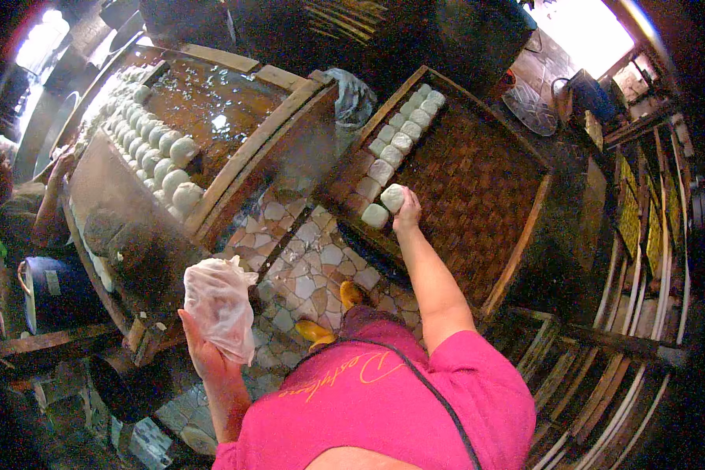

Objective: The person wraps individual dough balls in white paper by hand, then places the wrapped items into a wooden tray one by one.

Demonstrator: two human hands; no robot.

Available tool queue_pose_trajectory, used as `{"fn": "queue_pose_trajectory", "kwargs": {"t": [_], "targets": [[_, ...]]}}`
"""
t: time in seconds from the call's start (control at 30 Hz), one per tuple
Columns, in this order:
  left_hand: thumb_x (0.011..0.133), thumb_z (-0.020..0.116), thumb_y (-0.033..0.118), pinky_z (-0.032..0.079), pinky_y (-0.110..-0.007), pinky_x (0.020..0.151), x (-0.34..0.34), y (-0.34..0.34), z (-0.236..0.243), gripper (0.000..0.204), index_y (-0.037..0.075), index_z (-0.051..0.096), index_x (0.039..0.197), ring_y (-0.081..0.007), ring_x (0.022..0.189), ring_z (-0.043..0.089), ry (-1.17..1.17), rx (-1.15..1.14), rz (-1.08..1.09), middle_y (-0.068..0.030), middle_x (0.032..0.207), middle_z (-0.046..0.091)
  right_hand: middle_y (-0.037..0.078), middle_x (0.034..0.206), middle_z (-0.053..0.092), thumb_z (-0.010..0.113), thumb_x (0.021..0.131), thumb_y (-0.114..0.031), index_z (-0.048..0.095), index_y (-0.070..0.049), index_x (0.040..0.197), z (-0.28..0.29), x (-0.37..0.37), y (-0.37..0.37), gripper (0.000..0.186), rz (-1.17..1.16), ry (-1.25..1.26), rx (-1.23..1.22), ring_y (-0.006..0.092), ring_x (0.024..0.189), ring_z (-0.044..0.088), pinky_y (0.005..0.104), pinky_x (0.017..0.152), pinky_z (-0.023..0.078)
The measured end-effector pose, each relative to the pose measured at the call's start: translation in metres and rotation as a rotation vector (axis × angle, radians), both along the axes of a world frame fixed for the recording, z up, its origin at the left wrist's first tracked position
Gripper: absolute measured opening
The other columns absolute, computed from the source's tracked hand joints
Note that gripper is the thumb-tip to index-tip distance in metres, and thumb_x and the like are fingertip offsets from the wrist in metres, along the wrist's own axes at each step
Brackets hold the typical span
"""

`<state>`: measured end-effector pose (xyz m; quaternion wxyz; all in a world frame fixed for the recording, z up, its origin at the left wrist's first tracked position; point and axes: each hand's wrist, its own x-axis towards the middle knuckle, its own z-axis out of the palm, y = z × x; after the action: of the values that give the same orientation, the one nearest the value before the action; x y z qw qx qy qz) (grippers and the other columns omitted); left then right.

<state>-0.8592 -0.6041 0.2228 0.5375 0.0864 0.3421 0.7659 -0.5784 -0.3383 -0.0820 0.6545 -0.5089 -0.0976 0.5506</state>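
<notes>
My right hand point(407, 215) grips a soft white tofu-like block point(392, 197) over the near left part of a woven tray point(478, 188). Two rows of similar white blocks point(401, 142) run along the tray's left side, and one single block point(374, 215) sits just left of my right hand. Off to the left, over the tiled floor, my left hand point(205, 345) supports a thin, damp-looking white cloth point(221, 305) on its palm. The cloth hides most of those fingers. Whether anything is wrapped inside it cannot be seen.
A wooden-framed wet table point(251, 168) on the left bears rows of rounded white lumps point(164, 168). Another person's arm point(51, 196) reaches its far left edge. A blue barrel point(51, 294) stands at the left, wooden racks point(587, 384) at the right. Yellow boots point(317, 331) show below me.
</notes>
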Motion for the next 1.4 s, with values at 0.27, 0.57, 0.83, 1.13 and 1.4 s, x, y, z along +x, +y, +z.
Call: {"fn": "queue_pose_trajectory", "kwargs": {"t": [0.27,0.57,0.83,1.13,1.4], "targets": [[0.092,0.043,0.044,0.035,-0.045,0.102,0.011,0.018,0.015,0.062,0.004,0.029,0.137,-0.0304,0.124,0.039,-0.033,-0.037,0.024,-0.0142,0.137,0.037,0.010,0.087,0.064,0.048,0.089,-0.028,0.064,-0.003,0.089,-0.005,-0.015,0.005,0.030,0.180,-0.817,-0.209,0.0252,0.079,0.059,0.0343,0.073,0.045],[0.089,0.046,0.049,0.036,-0.047,0.101,-0.035,-0.016,0.030,0.067,0.005,0.030,0.137,-0.0309,0.123,0.040,0.062,0.024,0.226,-0.0139,0.137,0.038,0.015,0.135,0.034,0.045,0.085,-0.021,0.012,-0.018,0.141,0.050,-0.018,-0.002,0.066,0.466,-0.298,-0.296,0.0309,0.120,0.037,0.0497,0.097,0.031],[0.087,0.049,0.051,0.036,-0.045,0.100,-0.134,-0.107,0.039,0.073,0.006,0.026,0.139,-0.0297,0.122,0.041,0.115,0.312,0.426,-0.0132,0.136,0.039,0.009,0.103,0.059,0.052,0.088,-0.013,0.052,-0.002,0.115,0.257,-0.166,-0.030,0.029,0.666,-0.721,0.550,0.0178,0.092,0.056,0.0289,0.082,0.045],[0.088,0.048,0.048,0.040,-0.045,0.098,-0.221,-0.223,0.008,0.069,0.007,0.025,0.139,-0.0289,0.119,0.045,0.104,0.366,0.844,-0.0119,0.135,0.040,0.010,0.085,0.058,0.065,0.075,-0.014,0.061,-0.007,0.096,0.328,-0.543,-0.143,0.022,1.657,-1.174,2.026,0.0300,0.084,0.057,0.0399,0.075,0.047],[0.089,0.050,0.045,0.039,-0.046,0.099,-0.222,-0.297,-0.011,0.067,0.007,0.026,0.139,-0.0316,0.120,0.044,0.029,0.389,1.060,-0.0119,0.138,0.038,0.009,0.097,0.053,0.070,0.063,-0.026,0.061,-0.009,0.084,0.273,-0.637,-0.122,0.029,1.574,-1.708,2.345,0.0264,0.097,0.051,0.0397,0.077,0.043]]}}
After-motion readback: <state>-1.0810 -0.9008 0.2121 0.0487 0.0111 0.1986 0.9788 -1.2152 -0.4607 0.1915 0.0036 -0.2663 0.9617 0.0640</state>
